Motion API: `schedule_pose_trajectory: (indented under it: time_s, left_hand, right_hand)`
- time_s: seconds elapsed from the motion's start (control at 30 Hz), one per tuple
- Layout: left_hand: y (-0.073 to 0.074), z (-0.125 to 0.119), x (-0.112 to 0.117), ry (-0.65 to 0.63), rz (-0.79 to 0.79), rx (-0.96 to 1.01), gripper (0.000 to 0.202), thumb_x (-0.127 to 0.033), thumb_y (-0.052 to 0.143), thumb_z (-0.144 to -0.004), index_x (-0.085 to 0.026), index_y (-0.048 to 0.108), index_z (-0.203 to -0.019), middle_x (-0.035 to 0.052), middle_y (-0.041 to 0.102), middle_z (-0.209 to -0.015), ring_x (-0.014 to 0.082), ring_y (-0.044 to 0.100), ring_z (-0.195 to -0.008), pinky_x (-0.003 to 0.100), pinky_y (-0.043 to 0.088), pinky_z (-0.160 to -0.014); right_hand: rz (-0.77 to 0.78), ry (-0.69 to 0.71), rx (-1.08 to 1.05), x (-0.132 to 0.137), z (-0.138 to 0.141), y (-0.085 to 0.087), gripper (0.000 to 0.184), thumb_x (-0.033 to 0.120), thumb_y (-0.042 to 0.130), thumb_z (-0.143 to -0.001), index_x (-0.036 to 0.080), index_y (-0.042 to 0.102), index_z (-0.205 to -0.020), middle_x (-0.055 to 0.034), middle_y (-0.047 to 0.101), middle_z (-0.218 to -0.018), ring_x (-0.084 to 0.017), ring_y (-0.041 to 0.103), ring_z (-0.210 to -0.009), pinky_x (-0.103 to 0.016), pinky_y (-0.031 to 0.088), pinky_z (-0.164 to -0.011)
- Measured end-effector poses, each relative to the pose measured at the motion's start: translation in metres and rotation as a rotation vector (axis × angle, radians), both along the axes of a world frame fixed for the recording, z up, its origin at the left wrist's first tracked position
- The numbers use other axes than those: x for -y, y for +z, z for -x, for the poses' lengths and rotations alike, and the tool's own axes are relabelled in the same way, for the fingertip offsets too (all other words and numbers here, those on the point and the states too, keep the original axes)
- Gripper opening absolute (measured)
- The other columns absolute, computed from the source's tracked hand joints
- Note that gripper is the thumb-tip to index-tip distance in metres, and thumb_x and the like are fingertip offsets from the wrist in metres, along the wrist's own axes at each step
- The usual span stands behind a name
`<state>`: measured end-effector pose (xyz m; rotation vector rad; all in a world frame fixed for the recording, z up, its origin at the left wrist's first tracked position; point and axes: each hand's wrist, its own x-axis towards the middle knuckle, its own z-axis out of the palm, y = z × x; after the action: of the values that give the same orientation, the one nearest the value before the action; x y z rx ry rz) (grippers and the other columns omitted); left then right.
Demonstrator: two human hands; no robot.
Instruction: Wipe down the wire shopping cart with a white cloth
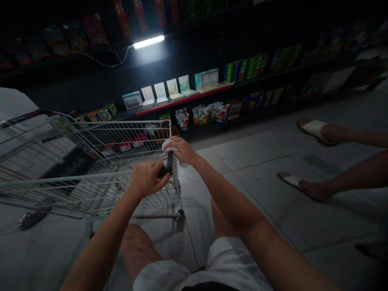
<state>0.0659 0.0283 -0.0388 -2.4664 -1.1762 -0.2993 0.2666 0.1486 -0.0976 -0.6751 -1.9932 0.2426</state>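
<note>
A wire shopping cart (91, 161) stands in front of me on a tiled floor. My left hand (147, 178) is closed around the dark handle (167, 166) at the cart's near corner. My right hand (182, 150) is closed on a white cloth (167, 146) and presses it against the top of the same handle. Both forearms reach forward over my knees and white shorts.
Dark shelves (188, 99) with boxes and snack packets run along the far wall under a lit tube lamp (148, 41). Another person's legs in white sandals (315, 130) stand at the right on the floor. A white cabinet (15, 103) sits at the far left.
</note>
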Motion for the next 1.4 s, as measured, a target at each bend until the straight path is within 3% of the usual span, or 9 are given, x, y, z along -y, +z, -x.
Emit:
schedule_pose_trajectory:
  time_s: [0.2, 0.57, 0.83, 0.97, 1.07, 1.17, 1.27, 1.33, 1.4]
  left_hand:
    - [-0.004, 0.018, 0.024, -0.148, -0.156, 0.083, 0.027, -0.044, 0.054, -0.086, -0.021, 0.057, -0.072, -0.0013, 0.063, -0.061, 0.0141, 0.056, -0.054, 0.029, 0.030, -0.053]
    - [0.001, 0.039, 0.045, -0.293, -0.174, 0.159, 0.024, -0.039, 0.057, -0.086, -0.021, 0.056, -0.071, -0.0027, 0.057, -0.055, 0.0133, 0.053, -0.048, 0.029, 0.035, -0.050]
    - [-0.002, 0.057, 0.054, -0.330, -0.116, 0.224, 0.024, -0.040, 0.057, -0.085, -0.021, 0.056, -0.070, -0.0028, 0.055, -0.053, 0.0115, 0.050, -0.048, 0.027, 0.034, -0.052]
    - [0.005, 0.073, 0.059, -0.282, 0.041, 0.198, 0.033, -0.049, 0.053, -0.086, -0.020, 0.056, -0.071, -0.0009, 0.055, -0.055, 0.0125, 0.051, -0.051, 0.028, 0.035, -0.055]
    - [0.020, 0.072, 0.058, -0.155, 0.230, 0.128, 0.047, -0.060, 0.043, -0.089, -0.020, 0.055, -0.067, -0.0002, 0.055, -0.055, 0.0129, 0.052, -0.053, 0.027, 0.032, -0.055]
    - [0.036, 0.052, 0.056, 0.073, 0.387, 0.014, 0.054, -0.063, 0.033, -0.093, -0.020, 0.059, -0.073, 0.0016, 0.063, -0.062, 0.0151, 0.058, -0.059, 0.027, 0.029, -0.055]
    - [0.042, 0.025, 0.058, 0.352, 0.342, -0.147, 0.054, -0.055, 0.026, -0.098, -0.019, 0.062, -0.082, 0.0086, 0.071, -0.076, 0.0218, 0.066, -0.068, 0.029, 0.029, -0.055]
    - [0.040, 0.013, 0.060, 0.472, 0.279, -0.212, 0.052, -0.050, 0.025, -0.100, -0.017, 0.064, -0.088, 0.0134, 0.073, -0.083, 0.0267, 0.069, -0.073, 0.031, 0.032, -0.056]
    - [0.035, 0.011, 0.059, 0.525, 0.238, -0.224, 0.051, -0.047, 0.024, -0.100, -0.016, 0.064, -0.093, 0.0149, 0.073, -0.083, 0.0291, 0.069, -0.074, 0.033, 0.034, -0.057]
  right_hand:
    - [-0.117, 0.107, 0.144, 0.036, 0.000, 0.000, 0.035, 0.007, 0.050, -0.079, 0.024, 0.071, -0.101, -0.0036, 0.065, -0.113, -0.018, 0.059, -0.107, -0.034, 0.043, -0.099]
    - [0.041, -0.040, 0.152, -0.043, -0.016, 0.013, 0.033, 0.009, 0.048, -0.077, 0.019, 0.073, -0.097, -0.0042, 0.063, -0.102, -0.017, 0.058, -0.101, -0.030, 0.045, -0.094]
    - [0.028, -0.034, 0.189, -0.029, -0.023, 0.012, 0.032, 0.010, 0.048, -0.077, 0.019, 0.072, -0.096, -0.0050, 0.062, -0.099, -0.018, 0.058, -0.097, -0.030, 0.046, -0.091]
    - [0.009, -0.162, -0.003, 0.000, -0.010, -0.008, 0.040, 0.009, 0.049, -0.075, 0.020, 0.069, -0.108, -0.0072, 0.061, -0.112, -0.023, 0.055, -0.111, -0.038, 0.043, -0.102]
    - [0.042, -0.301, -0.290, 0.040, 0.026, -0.037, 0.054, 0.009, 0.048, -0.074, 0.022, 0.062, -0.125, -0.0091, 0.056, -0.125, -0.025, 0.049, -0.123, -0.043, 0.039, -0.110]
    - [0.121, -0.356, -0.468, 0.093, 0.078, -0.077, 0.063, 0.012, 0.045, -0.079, 0.026, 0.049, -0.140, -0.0101, 0.051, -0.128, -0.026, 0.048, -0.124, -0.044, 0.042, -0.110]
    - [0.111, -0.301, -0.403, 0.133, 0.116, -0.114, 0.061, 0.024, 0.045, -0.087, 0.028, 0.041, -0.148, -0.0115, 0.044, -0.139, -0.028, 0.044, -0.129, -0.047, 0.044, -0.108]
    - [0.047, -0.255, -0.320, 0.135, 0.121, -0.130, 0.058, 0.027, 0.046, -0.088, 0.029, 0.043, -0.146, -0.0113, 0.042, -0.141, -0.029, 0.044, -0.128, -0.047, 0.045, -0.107]
    - [-0.024, -0.223, -0.236, 0.112, 0.108, -0.136, 0.053, 0.024, 0.049, -0.084, 0.030, 0.053, -0.137, -0.0103, 0.046, -0.138, -0.029, 0.046, -0.124, -0.048, 0.045, -0.106]
